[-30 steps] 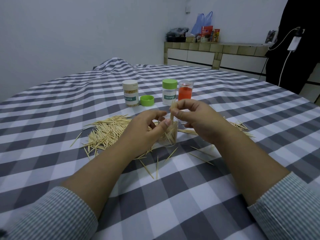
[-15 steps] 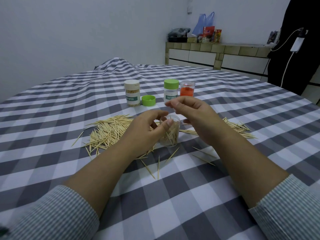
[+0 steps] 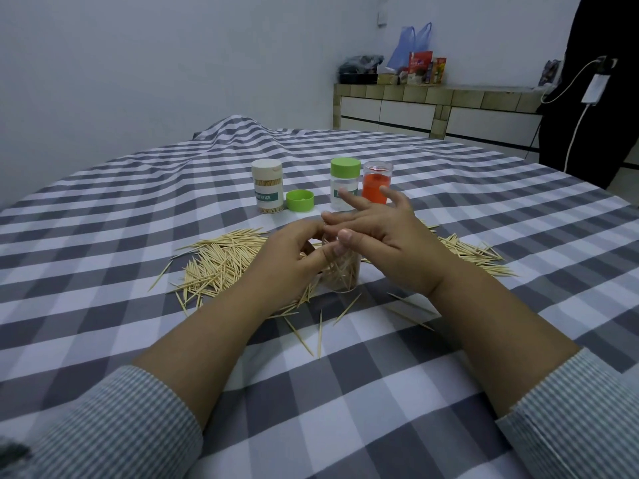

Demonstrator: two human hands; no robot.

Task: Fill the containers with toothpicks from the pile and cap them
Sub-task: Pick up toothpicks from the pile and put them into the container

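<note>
Our right hand (image 3: 380, 236), pinched a moment ago, now spreads its fingers over the clear container (image 3: 340, 271) on the bench (image 3: 103, 219); our left hand (image 3: 294, 261) still holds it beside the toothpick pile (image 3: 221, 261).

On a grey-and-white checked tablecloth (image 3: 345, 402), the left hand (image 3: 287, 264) curls round a clear open container (image 3: 340, 271) partly filled with toothpicks, while the right hand (image 3: 380, 236) lies over its mouth with fingers spread straight. A toothpick pile (image 3: 221, 261) lies to the left. Behind stand a white-capped jar (image 3: 267, 186), a loose green cap (image 3: 299, 200), a green-capped jar (image 3: 344, 181) and an orange container (image 3: 376, 183).
</note>
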